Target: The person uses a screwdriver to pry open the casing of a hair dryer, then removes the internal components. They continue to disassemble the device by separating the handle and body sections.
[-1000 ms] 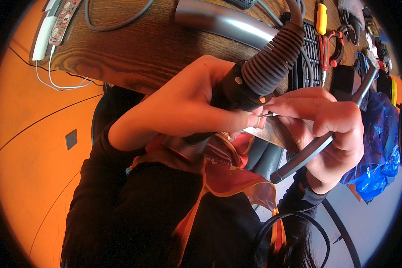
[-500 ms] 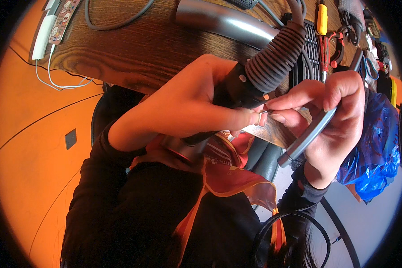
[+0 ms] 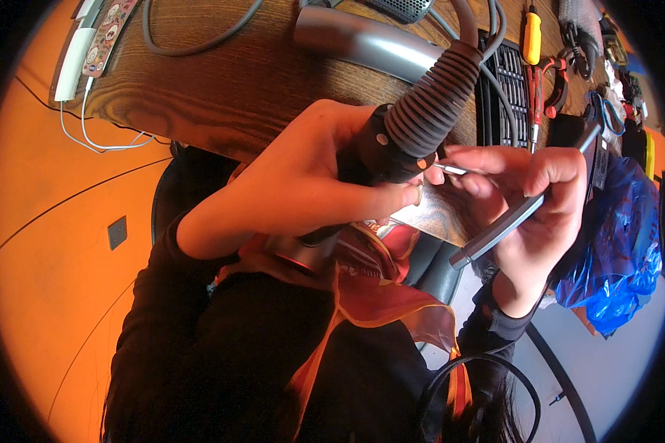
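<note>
Against an orange background (image 3: 59, 199), works by the edge of a brown wooden surface (image 3: 222, 96). With the left hand (image 3: 295, 173), grips a black device (image 3: 384, 148) below its ribbed neck (image 3: 432, 103), with fingers wrapped around it, before that edge. With the right hand (image 3: 543, 199), pinches a thin metal piece (image 3: 452, 169) between narrowed fingers, just beside the device, while holding a grey rod (image 3: 504, 226) beneath other curled fingers. Beyond, shows a silver tube (image 3: 369, 46).
</note>
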Tool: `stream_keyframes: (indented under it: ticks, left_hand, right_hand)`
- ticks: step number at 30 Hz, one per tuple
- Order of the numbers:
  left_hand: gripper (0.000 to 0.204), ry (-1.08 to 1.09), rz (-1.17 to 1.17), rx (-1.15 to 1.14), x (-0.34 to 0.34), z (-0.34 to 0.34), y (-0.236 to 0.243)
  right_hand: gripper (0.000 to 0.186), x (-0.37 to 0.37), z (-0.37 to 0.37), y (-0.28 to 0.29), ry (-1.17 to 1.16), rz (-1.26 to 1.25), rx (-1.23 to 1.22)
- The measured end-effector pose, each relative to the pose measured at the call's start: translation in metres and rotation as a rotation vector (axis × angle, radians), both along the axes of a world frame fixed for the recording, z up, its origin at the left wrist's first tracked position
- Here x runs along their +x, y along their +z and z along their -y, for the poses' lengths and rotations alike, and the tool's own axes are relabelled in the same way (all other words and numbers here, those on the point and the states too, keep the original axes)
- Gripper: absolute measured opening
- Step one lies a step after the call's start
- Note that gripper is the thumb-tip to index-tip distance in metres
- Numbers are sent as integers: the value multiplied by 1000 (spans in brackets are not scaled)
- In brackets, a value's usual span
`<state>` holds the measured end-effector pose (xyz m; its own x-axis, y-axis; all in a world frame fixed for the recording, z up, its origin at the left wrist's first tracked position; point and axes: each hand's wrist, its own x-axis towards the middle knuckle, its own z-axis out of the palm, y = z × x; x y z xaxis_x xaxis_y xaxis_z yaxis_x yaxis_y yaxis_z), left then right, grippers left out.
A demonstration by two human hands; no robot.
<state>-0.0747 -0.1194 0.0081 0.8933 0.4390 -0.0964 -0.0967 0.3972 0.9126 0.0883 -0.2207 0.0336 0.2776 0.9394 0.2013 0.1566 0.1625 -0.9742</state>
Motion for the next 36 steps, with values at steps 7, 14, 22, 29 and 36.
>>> stream_keyframes:
  ticks: [7,14,22,29,36]
  left_hand:
    - [17,-55,-158,15,-1,1,4]
    - [16,-33,-125,-13,0,3,2]
    - [14,-51,-93,14,-2,2,-3]
    - [15,-61,-147,-55,-2,2,0]
    - [17,-65,-151,-73,1,1,5]
  right_hand:
    - [39,9,2,17,194,526,2]
    - [38,6,-4,8,-48,58,188]
    - [25,-1,3,21,-125,-57,-5]
    - [24,-1,-4,22,-67,49,-7]
    - [18,10,-9,35,117,316,-79]
